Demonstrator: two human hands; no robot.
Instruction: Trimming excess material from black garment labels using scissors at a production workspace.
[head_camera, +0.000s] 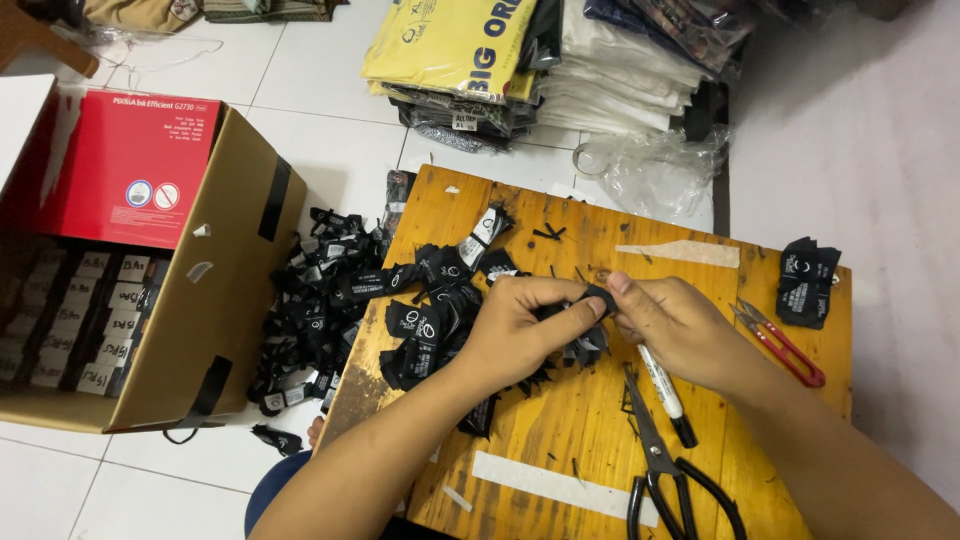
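Mostly hidden between the fingertips: a small black label, near the middle of the frame, only a folded edge showing. Black fabric, possibly with pale print, too small to tell. Pinched from the left side by the left hand, thumb and forefinger closed on it, and from the right by the right hand, fingers likewise pressed together on the same piece. Below the hands, more dark labels, partly covered. Left of centre on the wooden counter, a loose heap of black labels, spilling off toward the cardboard box at the left. Cut off at the bottom edge: black scissors. Beside the right wrist, a marker; at the far right, red snips.
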